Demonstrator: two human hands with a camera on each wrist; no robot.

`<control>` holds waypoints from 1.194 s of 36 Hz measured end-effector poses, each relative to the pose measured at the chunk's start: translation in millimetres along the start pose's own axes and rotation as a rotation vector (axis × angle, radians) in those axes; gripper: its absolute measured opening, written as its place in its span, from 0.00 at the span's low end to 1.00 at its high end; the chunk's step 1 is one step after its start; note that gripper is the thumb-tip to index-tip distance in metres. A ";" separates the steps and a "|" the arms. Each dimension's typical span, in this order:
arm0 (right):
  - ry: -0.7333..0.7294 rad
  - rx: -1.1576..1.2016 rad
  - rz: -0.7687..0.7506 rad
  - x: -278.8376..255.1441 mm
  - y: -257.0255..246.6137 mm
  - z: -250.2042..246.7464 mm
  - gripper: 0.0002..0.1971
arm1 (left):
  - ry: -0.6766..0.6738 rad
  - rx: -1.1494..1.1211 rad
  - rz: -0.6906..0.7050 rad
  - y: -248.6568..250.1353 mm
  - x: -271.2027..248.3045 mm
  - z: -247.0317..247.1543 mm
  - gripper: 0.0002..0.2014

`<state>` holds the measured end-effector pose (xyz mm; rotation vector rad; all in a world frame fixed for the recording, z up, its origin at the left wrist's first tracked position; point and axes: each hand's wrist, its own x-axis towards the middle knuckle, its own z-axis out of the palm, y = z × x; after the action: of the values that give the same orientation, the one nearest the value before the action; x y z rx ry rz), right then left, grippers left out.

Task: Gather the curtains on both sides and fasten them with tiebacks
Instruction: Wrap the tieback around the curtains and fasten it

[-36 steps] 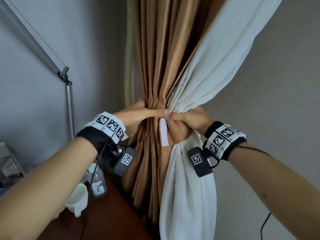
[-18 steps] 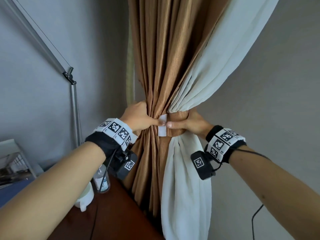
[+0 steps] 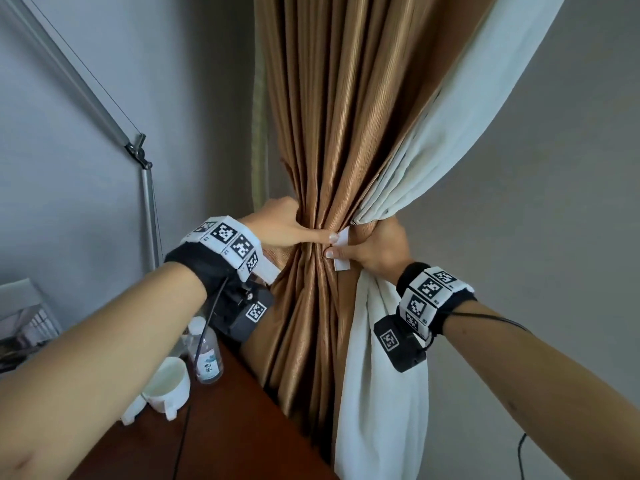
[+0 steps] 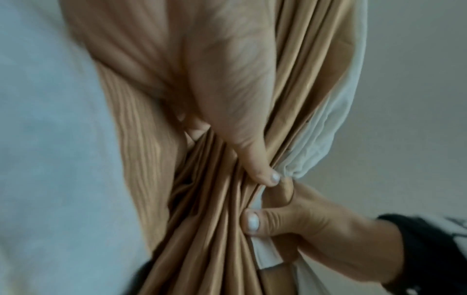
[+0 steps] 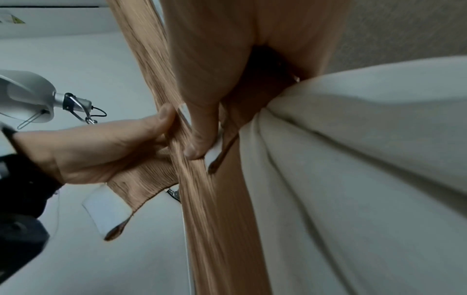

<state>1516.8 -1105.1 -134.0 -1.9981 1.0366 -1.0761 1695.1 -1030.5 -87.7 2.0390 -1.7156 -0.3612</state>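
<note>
A ribbed brown curtain and a white curtain are bunched together at waist height. A brown tieback with white fastening tabs wraps the bunch. My left hand grips the bunch from the left and holds one tieback end, whose white tab hangs below the palm. My right hand grips from the right, its thumb pinching the other white tab against the folds. The thumbs nearly meet in front. The fingers behind the curtain are hidden.
A dark wooden table stands at lower left with a white cup and a small water bottle. A metal lamp arm rises by the grey wall on the left. A plain wall lies to the right.
The white tab hung down long below the thumbs a second ago; now it is drawn up short and tilted between them. Both hands stay on the bunch at about the same height.
</note>
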 end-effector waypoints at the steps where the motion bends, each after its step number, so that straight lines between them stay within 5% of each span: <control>1: 0.013 -0.001 -0.005 -0.4 -0.9 1.4 0.56 | -0.011 0.030 0.010 -0.1 -0.7 -1.3 0.34; 6: 0.062 -0.014 -0.009 0.6 -0.9 7.5 0.55 | -0.003 0.265 0.056 2.2 -8.7 -1.5 0.33; 13: 0.120 -0.080 -0.005 5.9 1.7 9.7 0.52 | 0.386 0.594 0.066 9.2 -32.8 32.6 0.29; 21: 0.130 -0.064 0.071 15.6 5.2 9.8 0.48 | 0.357 0.601 0.371 -1.7 -31.1 22.6 0.15; 24: 0.146 -0.059 0.072 16.8 4.4 12.5 0.48 | 0.270 0.526 0.370 1.7 -34.3 24.0 0.13; 32: 0.154 -0.176 0.002 13.1 1.8 25.2 0.52 | 0.119 -0.192 0.149 11.9 -17.2 27.7 0.11; 43: 0.182 -0.246 -0.150 6.5 -2.6 23.3 0.49 | 0.120 -0.307 -0.045 25.6 0.1 24.7 0.17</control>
<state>1540.3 -1105.6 -140.2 -2.2346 1.1761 -1.2829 1661.4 -1038.0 -96.4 1.8388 -1.4466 -0.4747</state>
